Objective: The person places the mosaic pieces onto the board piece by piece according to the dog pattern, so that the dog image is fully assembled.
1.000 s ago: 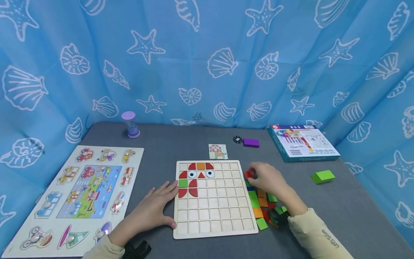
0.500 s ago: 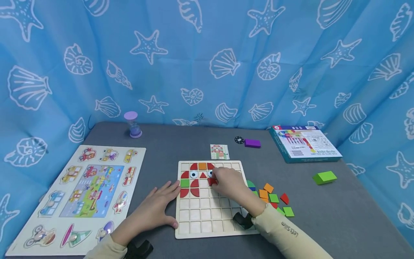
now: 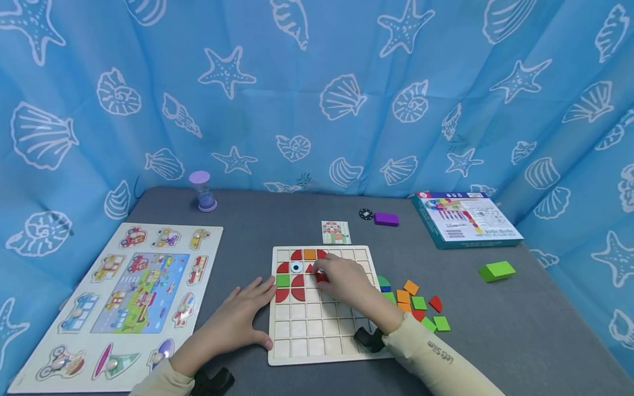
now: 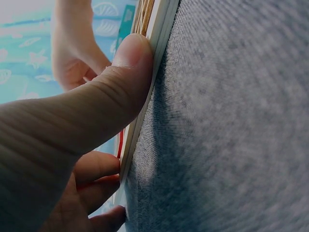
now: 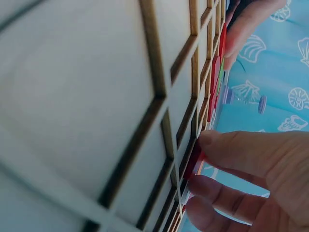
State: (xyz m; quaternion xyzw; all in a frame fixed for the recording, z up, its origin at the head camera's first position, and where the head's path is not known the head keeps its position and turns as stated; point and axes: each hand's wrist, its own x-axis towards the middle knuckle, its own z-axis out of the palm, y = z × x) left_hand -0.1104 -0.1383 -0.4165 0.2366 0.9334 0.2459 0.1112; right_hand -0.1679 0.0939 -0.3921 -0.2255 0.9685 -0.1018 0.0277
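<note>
The right hand (image 3: 342,279) pinches a red piece (image 5: 192,157) at the surface of the grid board (image 3: 317,330); whether it is seated cannot be told. The left hand (image 3: 244,313), fingers extended, touches the board's left edge. Loose coloured pieces (image 3: 419,303) lie on the tabletop (image 3: 257,225) by its right edge, a picture card (image 3: 336,232) just beyond it, a knobbed puzzle (image 3: 140,297) to its left.
</note>
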